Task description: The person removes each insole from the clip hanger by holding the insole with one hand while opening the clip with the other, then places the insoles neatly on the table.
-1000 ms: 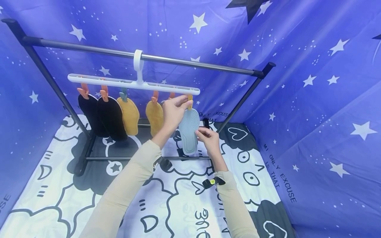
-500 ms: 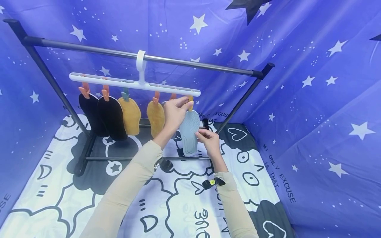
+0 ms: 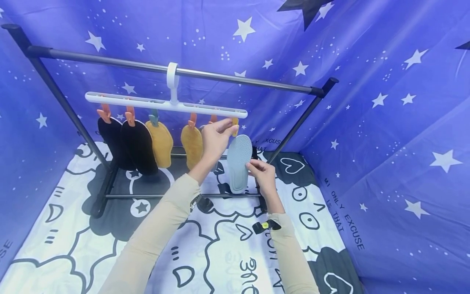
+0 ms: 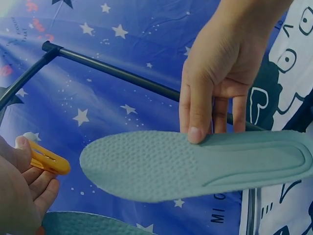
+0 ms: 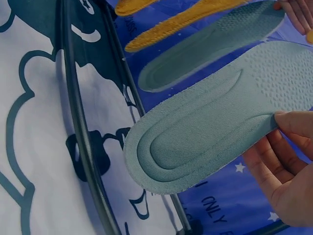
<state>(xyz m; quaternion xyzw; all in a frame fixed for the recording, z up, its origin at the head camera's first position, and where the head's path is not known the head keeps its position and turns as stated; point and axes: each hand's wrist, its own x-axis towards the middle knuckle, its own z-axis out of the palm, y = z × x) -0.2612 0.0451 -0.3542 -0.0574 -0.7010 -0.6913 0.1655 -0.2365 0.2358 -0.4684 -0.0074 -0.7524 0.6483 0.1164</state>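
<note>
My left hand (image 3: pixel 216 139) pinches a yellow clothespin (image 3: pixel 235 126) at the right end of the white hanger (image 3: pixel 205 109). Between thumb and fingers, my right hand (image 3: pixel 263 177) holds a light grey-green insole (image 3: pixel 239 163) by its side edge. In the left wrist view a gap shows between the tip of the clothespin (image 4: pixel 51 159) and the rounded, dimpled end of the insole (image 4: pixel 146 164). A second insole of the same colour (image 5: pixel 210 49) hangs behind it in the right wrist view, mostly hidden by my left hand in the head view.
Two black insoles (image 3: pixel 138 147) and two yellow insoles (image 3: pixel 160 143) hang from orange and green clothespins along the hanger. The hanger hooks over the top bar (image 3: pixel 238 78) of a dark metal rack. Star-printed blue cloth (image 3: pixel 385 122) surrounds it; a patterned white cloth (image 3: pixel 191 257) lies below.
The grey-green insole has come away from the yellow clothespin and moved slightly right with my right hand. My left hand stays at the clothespin.
</note>
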